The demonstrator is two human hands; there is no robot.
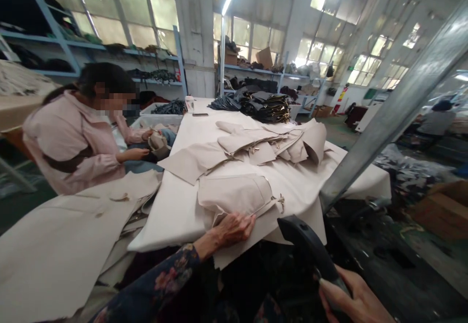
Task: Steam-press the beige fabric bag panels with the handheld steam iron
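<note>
My left hand (235,227) rests at the near edge of the table, fingers curled on the lower edge of a beige fabric bag piece (234,192). A metal clasp (281,201) sticks out at that piece's right end. Under it another flat beige panel (237,253) hangs past the table edge. At lower right my right hand (353,296) is wrapped round a black curved hand tool (310,245); its exact kind I cannot make out. The tool's blunt end points toward the bag piece and stays apart from it.
More beige pieces (263,142) spread over the white-covered table (175,215). Behind them lies a dark stack (265,103). A co-worker (84,132) sits at left handling a beige item. A slanted metal post (383,118) rises at right. Large beige panels (54,245) lie at lower left.
</note>
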